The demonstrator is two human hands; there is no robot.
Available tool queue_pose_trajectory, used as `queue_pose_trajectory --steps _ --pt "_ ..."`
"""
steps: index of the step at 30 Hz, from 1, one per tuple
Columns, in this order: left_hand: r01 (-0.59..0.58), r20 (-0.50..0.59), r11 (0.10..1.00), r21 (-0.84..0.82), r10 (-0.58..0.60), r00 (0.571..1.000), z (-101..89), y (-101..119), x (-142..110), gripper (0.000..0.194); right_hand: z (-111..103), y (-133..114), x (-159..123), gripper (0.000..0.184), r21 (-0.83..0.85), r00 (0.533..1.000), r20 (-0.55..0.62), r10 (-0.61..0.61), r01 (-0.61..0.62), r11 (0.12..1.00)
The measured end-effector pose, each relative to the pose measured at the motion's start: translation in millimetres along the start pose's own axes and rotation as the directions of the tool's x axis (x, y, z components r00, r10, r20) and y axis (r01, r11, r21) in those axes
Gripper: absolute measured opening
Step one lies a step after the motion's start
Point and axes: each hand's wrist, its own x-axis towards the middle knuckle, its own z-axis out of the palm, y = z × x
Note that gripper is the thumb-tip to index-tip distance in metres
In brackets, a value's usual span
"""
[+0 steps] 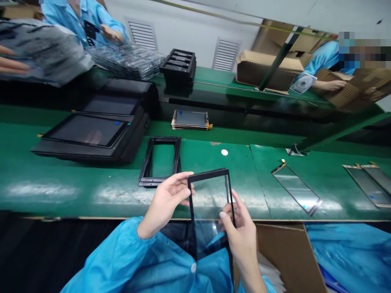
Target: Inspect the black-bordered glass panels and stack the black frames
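Both my hands grip a clear glass panel with a black border (210,207), tilted upright above the bench's front edge. My left hand (171,199) pinches its upper left edge between thumb and fingers. My right hand (241,228) grips the right edge, thumb in front and some fingers behind, visible through the glass. Just beyond my left hand, a stack of black rectangular frames (177,158) lies on the green bench. To the right of my hands, a single glass panel with a small orange tab (296,187) lies flat and slanted.
Black trays bearing dark panels (82,130) stand at left. Thin panels are stacked (191,118) at mid-bench, and others (371,185) lie far right. A green post (339,128) rises at right. An open carton (287,252) sits below the bench. Co-workers in blue handle parts across the bench.
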Motion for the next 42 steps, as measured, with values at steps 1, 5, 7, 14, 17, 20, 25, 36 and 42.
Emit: queue_pose_trajectory --steps 1,5,7,14,17,20,25,36,42 --pt "0.002 -0.008 1.000 0.011 -0.002 1.000 0.2 0.2 -0.5 0.051 -1.0 2.6 -0.2 0.073 -0.044 0.999 -0.009 -0.032 0.031 0.999" --pt "0.028 -0.017 0.997 0.074 -0.027 0.999 -1.8 3.6 -3.2 0.050 -9.2 5.6 3.1 0.053 -0.399 0.949 -0.027 -0.314 0.278 0.874" --pt "0.030 -0.017 0.993 0.116 -0.028 0.999 -4.0 7.3 -5.2 0.048 -13.7 -1.5 8.9 0.048 -0.484 0.913 -0.005 -0.408 0.355 0.800" --pt "0.008 0.026 0.967 0.253 -0.014 1.000 -8.4 17.4 -16.6 0.039 -11.3 -44.1 36.9 0.042 0.049 0.978 0.143 -0.150 0.144 0.988" --pt "0.012 0.031 0.958 0.287 -0.022 0.999 -9.5 18.2 -20.5 0.041 -4.9 -51.3 39.7 0.033 0.095 0.984 0.121 -0.132 0.121 0.988" --pt "0.047 0.006 0.946 0.321 -0.052 0.999 -12.2 19.2 -21.1 0.042 -0.6 -53.3 37.5 0.029 0.126 0.986 0.108 -0.124 0.111 0.986" --pt "0.072 0.056 0.920 0.384 -0.101 0.993 -20.8 17.8 -17.6 0.045 -0.9 -56.9 33.5 0.033 0.119 0.991 0.076 -0.110 0.101 0.988" --pt "-0.376 0.499 0.554 0.743 -0.084 0.863 12.4 45.4 -16.6 0.053 18.0 -57.6 32.9 0.054 0.058 0.941 0.333 -0.060 0.043 0.997" --pt "0.049 0.250 0.869 0.492 -0.195 0.948 0.0 48.2 -16.1 0.039 -28.4 -46.1 52.8 0.052 -0.116 0.942 0.331 0.059 -0.022 0.993"
